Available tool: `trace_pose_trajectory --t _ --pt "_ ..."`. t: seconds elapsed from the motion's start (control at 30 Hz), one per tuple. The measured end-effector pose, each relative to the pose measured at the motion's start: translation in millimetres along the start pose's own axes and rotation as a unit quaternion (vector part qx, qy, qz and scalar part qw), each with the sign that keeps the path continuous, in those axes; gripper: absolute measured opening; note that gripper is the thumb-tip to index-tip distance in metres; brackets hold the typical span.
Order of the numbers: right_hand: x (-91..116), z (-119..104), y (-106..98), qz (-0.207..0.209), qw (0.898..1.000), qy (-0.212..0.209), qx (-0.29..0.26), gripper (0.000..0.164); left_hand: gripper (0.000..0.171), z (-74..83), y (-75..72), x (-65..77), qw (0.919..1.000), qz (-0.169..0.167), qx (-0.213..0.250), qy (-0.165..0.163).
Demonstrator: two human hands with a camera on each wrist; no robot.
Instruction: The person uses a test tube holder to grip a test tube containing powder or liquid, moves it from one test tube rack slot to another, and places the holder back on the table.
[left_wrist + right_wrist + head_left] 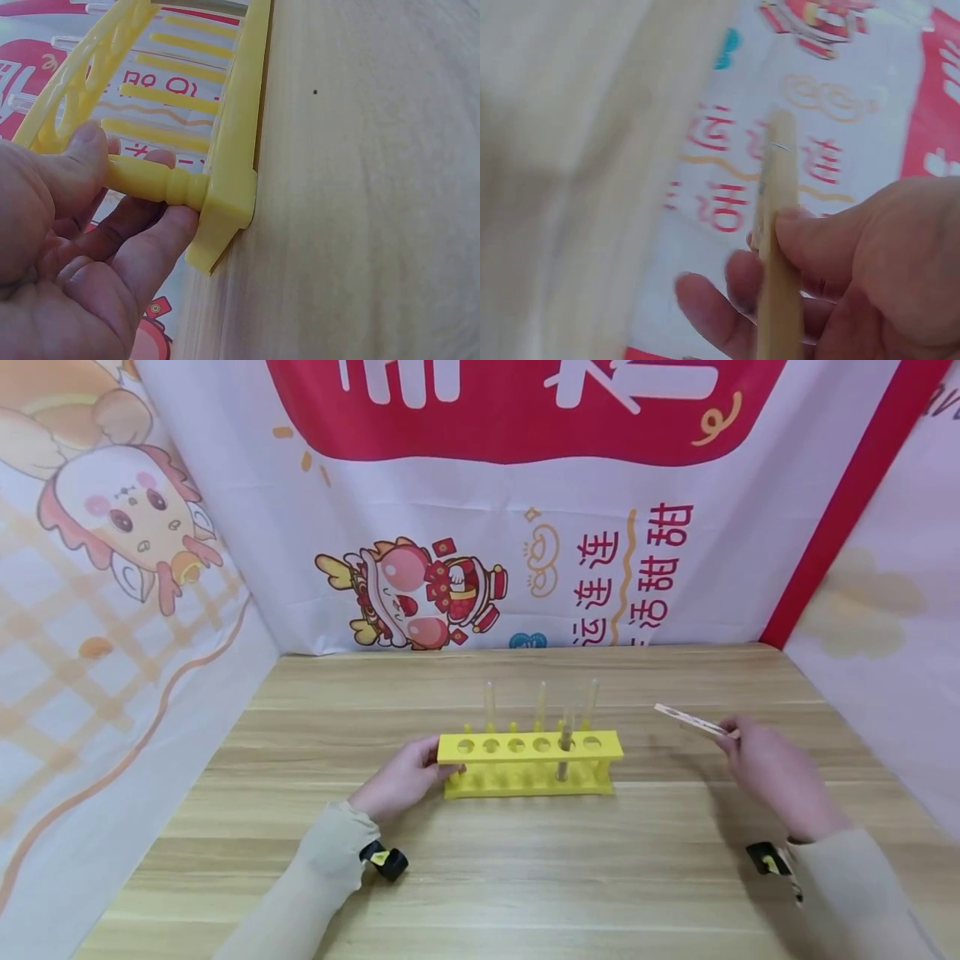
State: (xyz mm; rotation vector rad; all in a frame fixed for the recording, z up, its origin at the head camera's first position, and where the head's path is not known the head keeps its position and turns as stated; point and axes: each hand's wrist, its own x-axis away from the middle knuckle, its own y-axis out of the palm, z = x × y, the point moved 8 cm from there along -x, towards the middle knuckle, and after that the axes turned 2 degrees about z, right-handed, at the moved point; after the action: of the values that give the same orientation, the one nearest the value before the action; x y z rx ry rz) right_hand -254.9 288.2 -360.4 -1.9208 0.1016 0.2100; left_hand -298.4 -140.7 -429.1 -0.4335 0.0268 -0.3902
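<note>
Printed cloth [465, 493] hangs at 12 o'clock behind a wood-grain tabletop [570, 868]. Near the tabletop's middle stands a yellow plastic test-tube rack [528, 753], with one clear test tube [566, 739] leaning slightly in its fifth hole from the left and three more tubes [542, 706] upright along its far side. At the rack's 9 o'clock, the left hand [401, 777] pinches the end post [154, 180] between thumb and fingers. Well apart at 3 o'clock, the right hand [776, 772] grips a wooden test-tube clamp [693, 720] above the tabletop, its tip toward 10 o'clock.

The clamp looks light and stiff, best held toward its rear. The rack seems light too – apt to skid, so an end post suits a steadying hold. The tubes, probably glass, would be slippery and brittle – best taken gently near the top.
</note>
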Motion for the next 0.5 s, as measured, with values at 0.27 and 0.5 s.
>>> trace_pose_trajectory --t 0.27,0.5 --pt "19.0 -30.2 -29.2 0.07 0.998 -0.006 -0.005 0.023 0.032 2.1 0.8 2.1 0.9999 0.002 -0.017 0.001" --pt "36.0 -63.6 -47.1 0.167 0.983 -0.075 -0.014 0.02 0.033 3.1 -0.3 2.2 0.9997 0.003 -0.025 -0.005"
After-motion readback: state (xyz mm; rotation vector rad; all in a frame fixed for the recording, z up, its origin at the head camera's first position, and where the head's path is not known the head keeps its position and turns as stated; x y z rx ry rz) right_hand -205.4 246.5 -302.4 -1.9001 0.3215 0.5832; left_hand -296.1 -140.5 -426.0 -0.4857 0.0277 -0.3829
